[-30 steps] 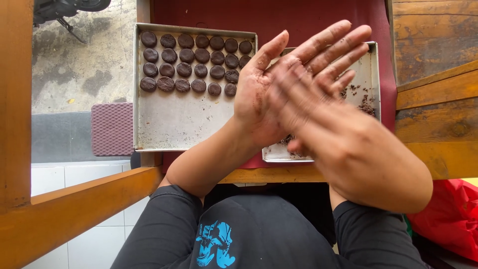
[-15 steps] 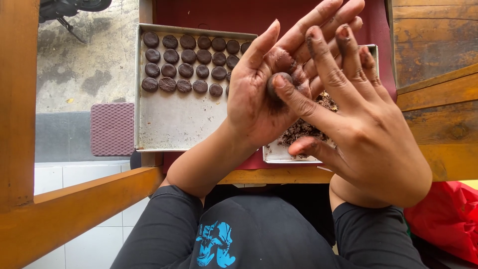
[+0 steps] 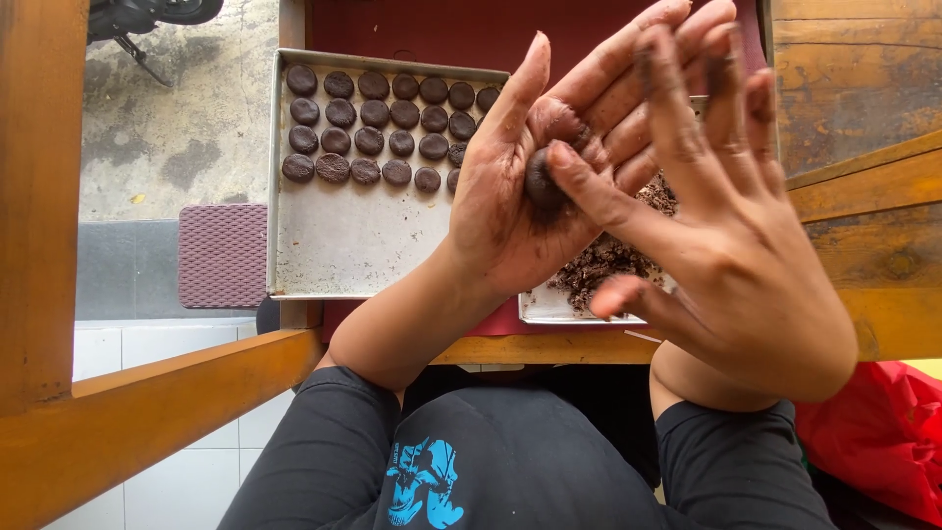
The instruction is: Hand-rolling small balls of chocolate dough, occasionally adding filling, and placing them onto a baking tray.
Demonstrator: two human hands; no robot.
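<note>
The left hand (image 3: pixel 520 196) is lying palm-up and spread, cradling a dark dough ball (image 3: pixel 540 182), while the splayed right hand (image 3: pixel 746 255) is pressing fingertips onto it above the crumb tray (image 3: pixel 549 306).

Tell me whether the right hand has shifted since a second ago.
Yes. The right hand has slid off the left palm, toward the wooden board.

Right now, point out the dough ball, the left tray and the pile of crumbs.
dough ball (image 3: pixel 542 181), head view, its dark side in the left palm
left tray (image 3: pixel 343 245), head view, its bare floor
pile of crumbs (image 3: pixel 599 265), head view, middle of the heap
</note>
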